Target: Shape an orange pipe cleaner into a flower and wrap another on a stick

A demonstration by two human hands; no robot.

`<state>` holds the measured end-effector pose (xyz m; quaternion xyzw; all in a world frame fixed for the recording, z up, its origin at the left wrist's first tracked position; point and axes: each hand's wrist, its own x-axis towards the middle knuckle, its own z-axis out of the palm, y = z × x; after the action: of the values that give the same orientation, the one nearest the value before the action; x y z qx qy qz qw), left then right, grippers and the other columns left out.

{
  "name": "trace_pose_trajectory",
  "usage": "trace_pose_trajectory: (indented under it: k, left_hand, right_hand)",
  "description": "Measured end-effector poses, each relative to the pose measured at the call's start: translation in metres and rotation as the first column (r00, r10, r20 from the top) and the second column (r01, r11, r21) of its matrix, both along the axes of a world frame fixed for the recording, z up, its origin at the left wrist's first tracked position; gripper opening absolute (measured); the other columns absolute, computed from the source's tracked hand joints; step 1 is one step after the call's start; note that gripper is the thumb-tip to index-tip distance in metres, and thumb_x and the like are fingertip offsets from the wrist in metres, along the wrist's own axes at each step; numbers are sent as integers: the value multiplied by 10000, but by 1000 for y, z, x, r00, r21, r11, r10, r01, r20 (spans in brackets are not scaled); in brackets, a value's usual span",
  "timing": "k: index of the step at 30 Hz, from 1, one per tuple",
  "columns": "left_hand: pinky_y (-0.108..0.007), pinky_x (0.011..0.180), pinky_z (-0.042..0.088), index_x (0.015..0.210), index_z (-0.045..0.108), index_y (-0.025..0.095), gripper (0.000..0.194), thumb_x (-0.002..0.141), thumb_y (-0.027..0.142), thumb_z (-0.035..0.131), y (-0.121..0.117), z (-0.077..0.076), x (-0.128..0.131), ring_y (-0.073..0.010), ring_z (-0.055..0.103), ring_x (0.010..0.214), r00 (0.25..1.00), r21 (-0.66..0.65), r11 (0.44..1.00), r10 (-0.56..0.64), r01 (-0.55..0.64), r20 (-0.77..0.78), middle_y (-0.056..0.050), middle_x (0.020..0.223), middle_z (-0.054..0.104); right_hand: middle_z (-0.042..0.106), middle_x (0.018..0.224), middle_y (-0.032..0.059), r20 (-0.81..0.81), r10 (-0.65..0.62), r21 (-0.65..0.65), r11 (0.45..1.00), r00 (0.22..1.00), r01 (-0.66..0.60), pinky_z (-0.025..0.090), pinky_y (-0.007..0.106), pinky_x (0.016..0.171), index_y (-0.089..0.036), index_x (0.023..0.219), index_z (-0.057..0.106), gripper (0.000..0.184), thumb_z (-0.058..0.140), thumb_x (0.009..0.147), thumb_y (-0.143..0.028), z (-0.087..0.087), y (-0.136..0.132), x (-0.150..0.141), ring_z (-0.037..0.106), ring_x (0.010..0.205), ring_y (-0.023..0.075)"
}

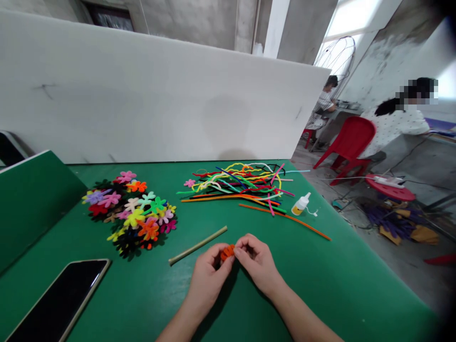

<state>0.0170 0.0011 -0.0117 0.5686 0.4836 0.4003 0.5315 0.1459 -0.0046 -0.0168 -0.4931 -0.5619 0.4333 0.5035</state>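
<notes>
Resting on the green counter [356, 278], right of the heaped fuzzy stems [240, 184], is a small white bottle [300, 204] with a yellow label; from where I stand I can't make out what it holds. Both forearms angle inward from the near edge, bringing the hands almost together. The left hand [213, 268] pinches an orange fuzzy piece [227, 252] between thumb and curled fingers, while the right hand [258, 261] closes thumb and fingertips on its right edge. The piece is held just above the counter, near a pale green stick [198, 245].
</notes>
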Motion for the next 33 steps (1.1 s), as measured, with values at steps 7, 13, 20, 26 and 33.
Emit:
trace_pose_trajectory:
  k: [7, 13, 20, 26, 33]
  left_hand:
    - [-220, 545, 400, 731, 604, 137, 118, 700, 238, 553, 1, -2, 1, -123, 483, 571, 999, 45, 999, 22, -20, -38, -8, 631, 572]
    - [-182, 449, 361, 768, 597, 131, 186, 680, 295, 595, 0, 2, 2, -86, 429, 487, 990, -128, 991, 63, -47, 125, 20, 587, 539]
    - [-182, 469, 382, 765, 609, 132, 156, 672, 257, 608, -2, 8, 2, -90, 450, 506, 983, -139, 988, 96, -74, 159, 11, 601, 558]
    - [-186, 462, 388, 786, 613, 127, 153, 676, 232, 599, -1, 8, 3, -87, 455, 484, 980, -142, 988, 92, -67, 177, 11, 607, 572]
    - [-186, 469, 380, 779, 608, 129, 143, 674, 226, 606, -2, 8, 2, -83, 450, 484, 966, -182, 981, 115, -73, 233, 21, 603, 563]
  right_hand:
    - [442, 621, -25, -26, 22, -47, 999, 999, -23, 321, 206, 495, -151, 665, 534, 97, 544, 724, -227, 1, -1, -3, 382, 530, 88]
    - [462, 629, -30, -197, 20, -102, 994, 980, -40, 336, 199, 503, -166, 756, 506, 168, 550, 745, -328, -3, 2, -4, 402, 542, 88]
    - [507, 598, -21, -123, 17, -112, 993, 992, -31, 343, 195, 466, -153, 731, 556, 162, 547, 753, -314, -3, 0, -3, 427, 496, 82]
    - [586, 668, 15, -126, -6, -85, 996, 992, -5, 433, 224, 537, -151, 790, 574, 115, 556, 741, -253, -4, -1, -3, 542, 563, 116]
    - [604, 664, 16, -97, -22, -37, 999, 995, 19, 459, 231, 559, -159, 797, 589, 98, 553, 741, -232, -4, -1, -5, 569, 581, 127]
